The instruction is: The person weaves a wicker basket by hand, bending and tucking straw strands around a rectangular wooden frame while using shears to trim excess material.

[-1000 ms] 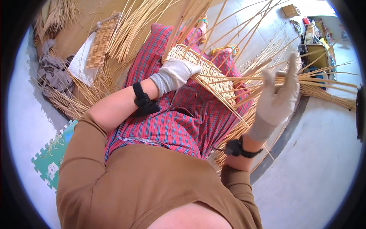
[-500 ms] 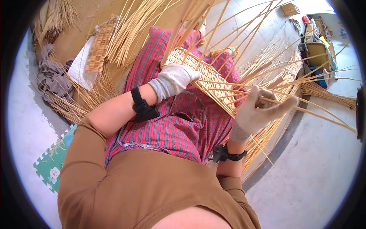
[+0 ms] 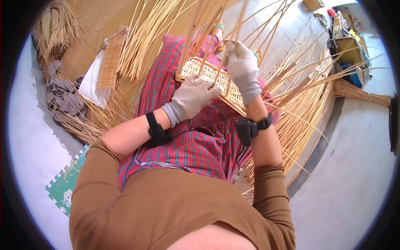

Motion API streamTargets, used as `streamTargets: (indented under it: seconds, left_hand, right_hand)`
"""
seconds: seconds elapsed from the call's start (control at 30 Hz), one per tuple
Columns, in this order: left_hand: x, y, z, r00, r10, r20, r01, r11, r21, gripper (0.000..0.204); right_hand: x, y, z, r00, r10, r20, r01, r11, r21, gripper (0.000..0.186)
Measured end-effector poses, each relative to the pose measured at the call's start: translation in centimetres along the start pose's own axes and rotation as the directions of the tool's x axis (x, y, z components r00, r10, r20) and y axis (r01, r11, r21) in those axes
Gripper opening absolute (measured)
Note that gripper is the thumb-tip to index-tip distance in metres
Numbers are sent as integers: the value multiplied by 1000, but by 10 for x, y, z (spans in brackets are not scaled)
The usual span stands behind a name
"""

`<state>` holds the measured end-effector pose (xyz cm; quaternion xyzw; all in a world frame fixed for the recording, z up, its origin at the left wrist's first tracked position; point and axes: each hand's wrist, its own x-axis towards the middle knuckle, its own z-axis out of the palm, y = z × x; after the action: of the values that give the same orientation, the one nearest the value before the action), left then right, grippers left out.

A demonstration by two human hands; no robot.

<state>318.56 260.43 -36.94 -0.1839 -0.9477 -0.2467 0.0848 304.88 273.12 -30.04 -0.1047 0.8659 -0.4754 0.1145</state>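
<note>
Across my lap lies a rectangular woven wicker base (image 3: 196, 66) with a framed rim, and several long canes stand up from it. My left hand (image 3: 192, 96), in a pale glove, is closed over the near rim, its fingertips on the weave by the upright canes. Above the right half of the base is my gloved right hand (image 3: 243, 68). Its fingers are pinched together at the lower part of an upright cane (image 3: 240, 21), which looks smeared by motion. The hand covers part of the weave behind it.
To the right, a large heap of loose canes (image 3: 300, 121) lies on the floor. At the left are a finished woven panel (image 3: 111, 60), a white sheet (image 3: 92, 85), a grey cloth (image 3: 66, 93) and a tied bundle (image 3: 62, 29). Further canes (image 3: 146, 46) lie ahead.
My right hand has left the canes at the right and risen up and leftward over the base, onto an upright cane. My left hand has shifted slightly, its fingers spread further along the rim.
</note>
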Motion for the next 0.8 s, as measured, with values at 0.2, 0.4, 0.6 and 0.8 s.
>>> streamTargets:
  seconds: [0.2, 0.4, 0.6, 0.8]
  left_hand:
    - [10, 21, -9, 983, 95, -157, -64, 980, 191, 48]
    - [23, 21, 17, 994, 110, 9, -110, 993, -32, 37]
    - [21, 16, 26, 982, 179, -59, -182, 982, -54, 29]
    - [36, 27, 24, 999, 45, 16, -43, 994, -97, 23]
  right_hand:
    - [7, 13, -17, 999, -11, -30, 11, 1000, 5, 31]
    - [19, 18, -12, 995, 96, 6, -96, 995, 34, 31]
    - [4, 47, 1, 920, -164, -356, 207, 975, 86, 24]
    - [-156, 35, -71, 817, 492, 302, -561, 800, 212, 36]
